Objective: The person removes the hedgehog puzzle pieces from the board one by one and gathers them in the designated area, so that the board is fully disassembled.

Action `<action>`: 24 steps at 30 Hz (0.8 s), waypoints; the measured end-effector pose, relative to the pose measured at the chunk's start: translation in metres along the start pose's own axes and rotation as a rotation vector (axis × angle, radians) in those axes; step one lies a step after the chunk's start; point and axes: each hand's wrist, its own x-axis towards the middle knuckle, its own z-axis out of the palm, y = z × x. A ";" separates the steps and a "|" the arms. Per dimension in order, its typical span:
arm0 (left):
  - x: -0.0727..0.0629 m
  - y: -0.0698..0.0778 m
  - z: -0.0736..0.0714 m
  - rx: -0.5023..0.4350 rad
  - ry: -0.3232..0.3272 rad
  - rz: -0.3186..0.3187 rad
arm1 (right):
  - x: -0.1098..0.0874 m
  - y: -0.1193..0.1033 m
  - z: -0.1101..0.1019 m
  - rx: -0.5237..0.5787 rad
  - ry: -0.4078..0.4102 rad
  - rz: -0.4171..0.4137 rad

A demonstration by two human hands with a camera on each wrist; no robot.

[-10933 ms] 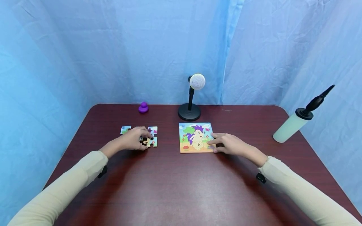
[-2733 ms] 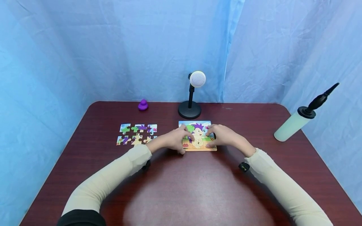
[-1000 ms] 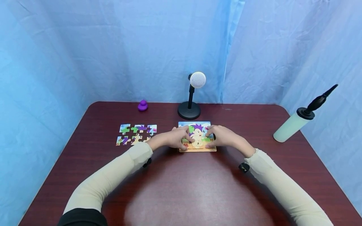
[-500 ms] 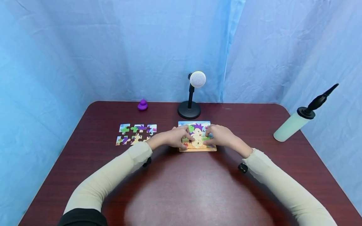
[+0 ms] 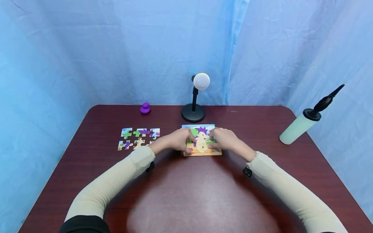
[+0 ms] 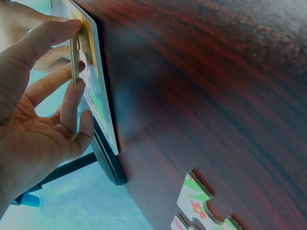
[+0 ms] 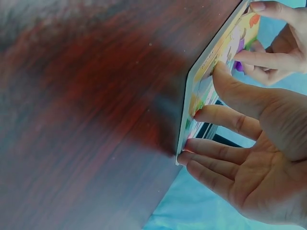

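Observation:
On the table lies a square jigsaw board with a purple-haired hedgehog picture. My left hand is over its left side. In the left wrist view, thumb and fingertips pinch a thin, flat puzzle piece, tilted just above the board. My right hand rests on the board's right side. In the right wrist view its thumb and extended fingers touch the picture. Loose puzzle pieces lie in two rows left of the board; my left forearm partly hides the lower row.
Behind the board stands a microphone on a black round base. A purple knobbed object sits at the back left. A pale green hand pump leans at the right. Blue curtains hang behind the table.
My left hand has gone from the loose pieces to the board's left side. My right hand has moved from the right edge inward over the picture, shifting slightly left in the last second.

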 end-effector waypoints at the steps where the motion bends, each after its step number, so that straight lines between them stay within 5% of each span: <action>1: 0.000 0.001 0.000 0.003 -0.001 -0.007 | 0.000 0.000 0.000 0.006 -0.001 0.003; 11: -0.005 0.003 -0.006 0.012 0.041 0.006 | -0.001 0.001 -0.001 0.035 -0.001 0.009; 24: -0.031 -0.018 -0.007 -0.024 0.118 0.045 | 0.001 -0.001 -0.001 0.017 -0.010 0.005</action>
